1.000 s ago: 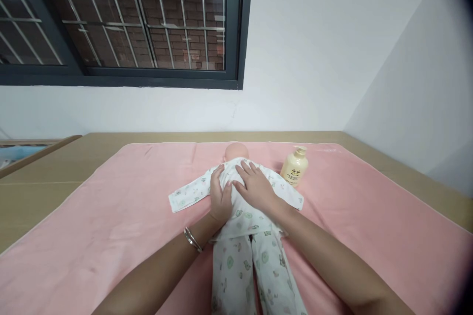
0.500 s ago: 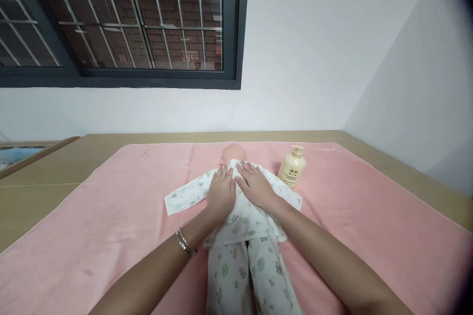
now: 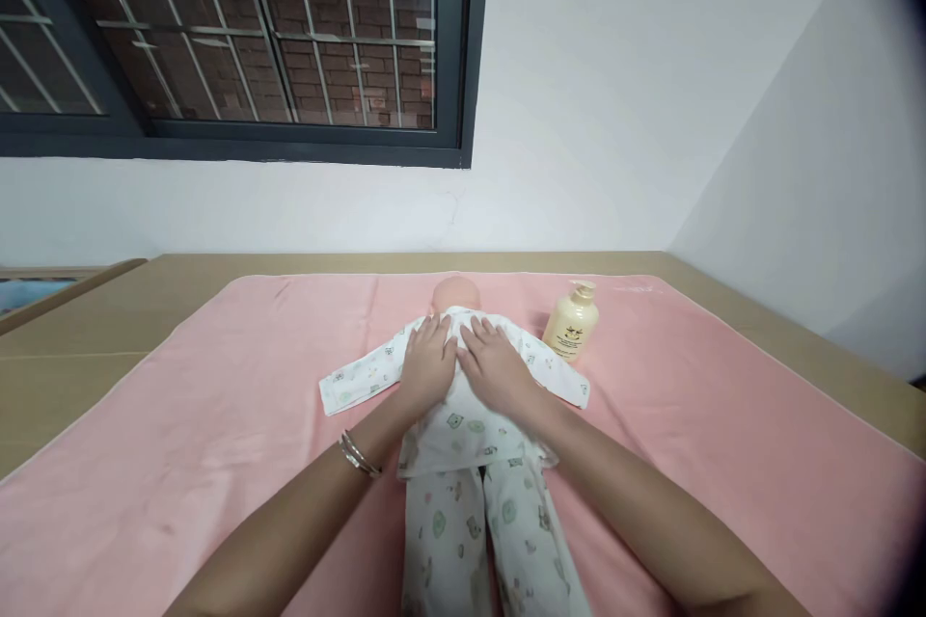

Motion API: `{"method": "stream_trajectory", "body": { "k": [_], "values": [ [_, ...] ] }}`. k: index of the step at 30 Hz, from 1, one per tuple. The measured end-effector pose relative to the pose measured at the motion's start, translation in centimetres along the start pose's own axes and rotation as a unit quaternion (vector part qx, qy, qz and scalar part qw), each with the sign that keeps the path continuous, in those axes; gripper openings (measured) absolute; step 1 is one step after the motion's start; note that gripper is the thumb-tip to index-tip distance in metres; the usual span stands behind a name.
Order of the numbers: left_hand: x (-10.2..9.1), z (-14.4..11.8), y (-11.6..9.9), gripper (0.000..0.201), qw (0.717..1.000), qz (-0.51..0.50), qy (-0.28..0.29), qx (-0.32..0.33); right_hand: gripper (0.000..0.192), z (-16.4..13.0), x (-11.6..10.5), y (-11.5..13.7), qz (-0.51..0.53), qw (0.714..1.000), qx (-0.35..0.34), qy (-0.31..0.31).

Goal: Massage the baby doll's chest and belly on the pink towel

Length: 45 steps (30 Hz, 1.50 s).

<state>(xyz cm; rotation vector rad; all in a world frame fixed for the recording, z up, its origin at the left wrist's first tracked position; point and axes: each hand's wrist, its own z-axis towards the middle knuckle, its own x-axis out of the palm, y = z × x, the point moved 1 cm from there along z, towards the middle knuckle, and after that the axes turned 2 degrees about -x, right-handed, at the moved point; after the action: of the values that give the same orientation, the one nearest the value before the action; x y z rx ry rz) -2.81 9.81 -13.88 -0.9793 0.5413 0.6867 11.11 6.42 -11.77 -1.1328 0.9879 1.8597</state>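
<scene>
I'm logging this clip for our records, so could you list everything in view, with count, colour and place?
baby doll: one, peach head, lying on the towel, head toward the wall
doll's suit: one, white with small green prints, on the doll
pump bottle: one, cream, upright on the towel, right of the doll
towel: one, pink, spread over the table
table: one, tan, against the wall
window: one, dark frame with bars, upper left
bracelet: one, silver, on the left wrist
left hand: flat on the doll's chest
right hand: flat on the doll's chest, beside the left
</scene>
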Motion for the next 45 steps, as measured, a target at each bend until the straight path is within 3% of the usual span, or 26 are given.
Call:
{"method": "stream_trajectory", "body": {
  "k": [4,9,14,19,22,26,32,39,45],
  "values": [
    [-0.1,-3.0,-2.4,0.045,0.99,0.135,-0.026,0.032,0.059,1.8,-0.5,-2.6,0.029,0.999,-0.012,0.027],
    [-1.3,-3.0,-3.8,0.045,0.973,0.23,0.018,0.017,0.054,-0.1,-0.5,-0.2,-0.075,0.997,0.03,0.011],
    [-1.8,-1.2,-3.0,0.048,0.973,0.225,0.028,-0.032,0.05,-2.5,-1.0,2.4,-0.161,0.987,0.015,0.013],
    [-0.8,-1.2,-2.5,0.048,0.986,0.166,0.029,0.003,0.051,-0.1,-0.6,-0.5,-0.058,0.998,0.007,-0.021],
    [-0.1,-1.6,-2.1,0.049,0.991,0.129,0.011,-0.016,0.05,1.1,0.6,-2.2,0.0,0.999,0.004,-0.05],
    [0.5,-1.8,-1.6,0.049,0.992,0.121,-0.015,-0.025,0.05,1.0,1.4,-2.6,0.03,0.997,-0.003,-0.072],
    [0.4,-1.8,-1.6,0.048,0.99,0.136,-0.03,-0.023,0.05,0.8,1.2,-2.4,0.048,0.996,-0.003,-0.073],
    [-0.7,-3.2,-3.4,0.045,0.979,0.203,-0.012,0.014,0.051,1.3,0.7,-3.3,0.083,0.996,-0.006,-0.03],
    [-0.9,-2.2,-2.2,0.046,0.991,0.129,0.035,-0.003,0.051,0.5,-0.1,-1.3,0.014,0.999,0.037,-0.012]
  ]
}}
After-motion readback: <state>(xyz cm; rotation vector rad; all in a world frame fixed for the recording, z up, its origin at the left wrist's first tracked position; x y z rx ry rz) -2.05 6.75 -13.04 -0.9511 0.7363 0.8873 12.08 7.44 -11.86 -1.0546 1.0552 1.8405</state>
